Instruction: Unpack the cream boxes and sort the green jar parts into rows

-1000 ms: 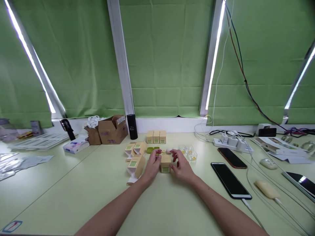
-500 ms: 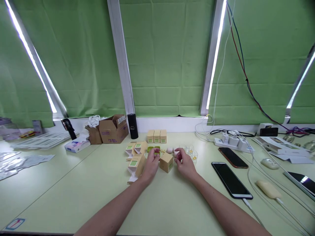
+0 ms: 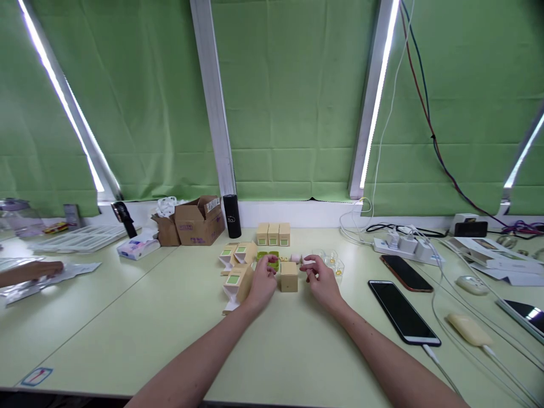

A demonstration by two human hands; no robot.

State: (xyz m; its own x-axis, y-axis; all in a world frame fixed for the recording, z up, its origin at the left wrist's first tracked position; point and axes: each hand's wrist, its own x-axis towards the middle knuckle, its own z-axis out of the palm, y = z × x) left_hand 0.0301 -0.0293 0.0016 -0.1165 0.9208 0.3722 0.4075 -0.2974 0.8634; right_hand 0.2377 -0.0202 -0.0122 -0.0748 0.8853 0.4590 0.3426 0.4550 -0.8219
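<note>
Both of my hands have let go of the small tan cardboard box with the green label (image 3: 289,276) since a moment ago, and it now stands by itself on the pale green table (image 3: 272,351), between my hands. It looks light and stiff, but thin card can dent, so I think it is best held softly by its two flat sides. Now my left hand (image 3: 262,279) is pinching a little green round case (image 3: 273,262) with its fingertips close together, just to the left of the box. My right hand (image 3: 322,276) is curled with its fingers nearly closed. It may hold something tiny, but I cannot tell. It is near the small clear plastic cups (image 3: 334,262). Behind them stand three more little tan boxes in a row (image 3: 273,234), and some open tan boxes (image 3: 236,271) lie on the left. Another person's hand (image 3: 29,271) has come in at the far left.
</note>
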